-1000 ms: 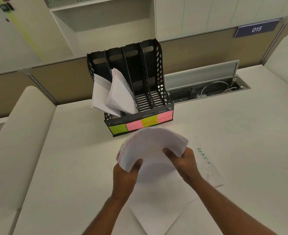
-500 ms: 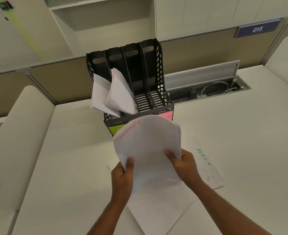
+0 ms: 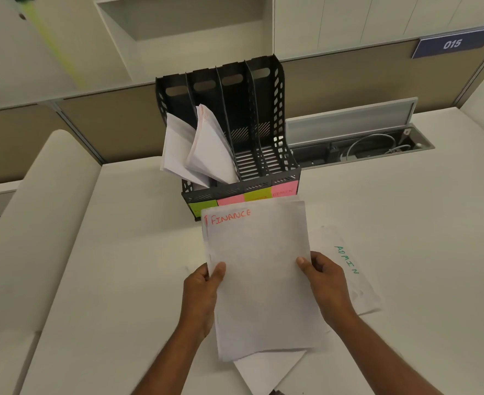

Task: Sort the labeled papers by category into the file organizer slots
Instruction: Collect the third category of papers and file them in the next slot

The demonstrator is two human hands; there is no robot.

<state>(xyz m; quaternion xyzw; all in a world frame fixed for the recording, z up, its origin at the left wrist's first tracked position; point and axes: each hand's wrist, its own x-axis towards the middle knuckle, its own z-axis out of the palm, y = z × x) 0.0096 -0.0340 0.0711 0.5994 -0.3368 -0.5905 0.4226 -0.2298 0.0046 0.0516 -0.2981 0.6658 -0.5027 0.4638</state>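
At centre frame, my left hand (image 3: 202,292) and right hand (image 3: 325,280) clamp opposite edges of a white paper stack marked FINANCE (image 3: 259,277), just below the black four-slot file organizer (image 3: 252,132). The loosely squared sheets could fan apart, snagging a divider.

White desk (image 3: 406,238): organizer (image 3: 266,155), papers (image 3: 346,263).
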